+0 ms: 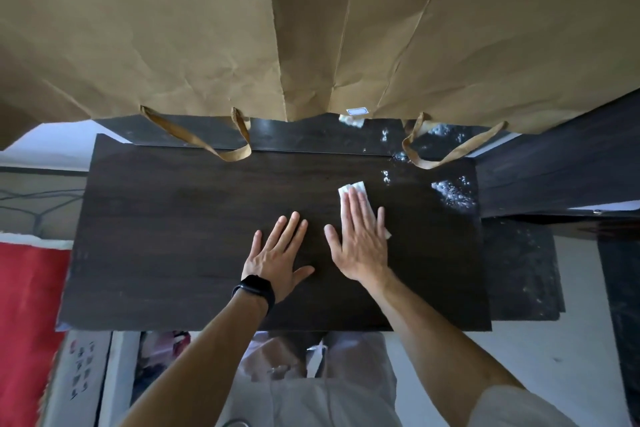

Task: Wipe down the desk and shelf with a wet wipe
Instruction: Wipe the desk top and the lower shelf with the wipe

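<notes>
A dark wood-grain desk top [180, 236] fills the middle of the view. My right hand [360, 239] lies flat on a white wet wipe [352, 189], pressing it onto the desk right of centre; the wipe pokes out past my fingertips and beside my little finger. My left hand [277, 253], with a black watch at the wrist, rests flat and open on the desk just left of it, holding nothing. White powdery dust [452, 194] lies on the desk to the right of the wipe. A dusty lower shelf [519, 270] sits at the right.
Two large brown paper bags [207, 28] hang over the far edge, their handles [221, 146] drooping onto the desk. A dark side panel [554, 166] rises at the right. A red object [27, 322] stands at the left. A white scrap [351, 120] lies at the back.
</notes>
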The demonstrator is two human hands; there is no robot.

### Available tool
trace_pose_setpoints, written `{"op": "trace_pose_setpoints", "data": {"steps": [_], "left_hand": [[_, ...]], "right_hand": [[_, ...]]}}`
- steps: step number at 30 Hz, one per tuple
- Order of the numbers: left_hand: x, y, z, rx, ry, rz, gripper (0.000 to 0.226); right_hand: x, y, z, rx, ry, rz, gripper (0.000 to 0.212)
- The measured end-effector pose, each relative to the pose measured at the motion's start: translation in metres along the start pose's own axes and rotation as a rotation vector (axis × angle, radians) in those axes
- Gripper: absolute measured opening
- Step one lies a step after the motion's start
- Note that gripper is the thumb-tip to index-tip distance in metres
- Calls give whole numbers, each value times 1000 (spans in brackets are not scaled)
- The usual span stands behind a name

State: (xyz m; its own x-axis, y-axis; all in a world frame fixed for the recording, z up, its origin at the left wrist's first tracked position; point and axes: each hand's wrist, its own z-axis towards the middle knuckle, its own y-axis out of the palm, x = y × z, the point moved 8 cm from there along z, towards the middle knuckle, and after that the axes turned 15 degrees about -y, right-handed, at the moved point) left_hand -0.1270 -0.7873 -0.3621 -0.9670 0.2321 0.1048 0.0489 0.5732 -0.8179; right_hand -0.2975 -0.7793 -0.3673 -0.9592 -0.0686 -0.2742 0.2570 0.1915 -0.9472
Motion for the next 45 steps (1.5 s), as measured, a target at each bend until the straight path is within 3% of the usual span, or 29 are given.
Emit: {"op": "trace_pose_setpoints", "data": {"steps": [3,8,10,16,19,25,27,30,32,36,39,42,45], "left_hand": [[-1,0,2,-6,-2,-3,86],[1,-2,0,-19,-8,-13,86],[0,-2,0,-18,-7,-10,86],[0,3,2,-22,-25,-22,87],[0,2,2,-18,-29,-24,88],[3,0,0,-33,-52,-13,88],[2,0,1,-32,-51,-8,88],[2,1,2,-38,-49,-12,88],[2,0,1,-36,-50,-19,88],[4,-2,-1,-50,-62,3,88],[4,-2,0,-47,-64,-6,88],[4,-2,0,-51,-65,2,88],[5,-3,-1,-58,-67,10,87]], "right_hand": [[30,-11,34,0,-36,-49,70],[129,-33,-1,85,437,12,71],[133,-37,-13,120,527,26,75],[39,-17,35,38,46,-56,74],[79,-29,39,46,101,-73,72],[134,-42,2,181,471,-28,73],[109,-40,13,219,397,-16,73],[54,-26,34,161,65,-59,72],[62,-30,40,150,45,-45,70],[140,-46,16,156,340,-63,65],[150,-48,10,173,498,3,70],[90,-44,33,215,314,0,71],[55,-26,44,101,80,-31,72]]}}
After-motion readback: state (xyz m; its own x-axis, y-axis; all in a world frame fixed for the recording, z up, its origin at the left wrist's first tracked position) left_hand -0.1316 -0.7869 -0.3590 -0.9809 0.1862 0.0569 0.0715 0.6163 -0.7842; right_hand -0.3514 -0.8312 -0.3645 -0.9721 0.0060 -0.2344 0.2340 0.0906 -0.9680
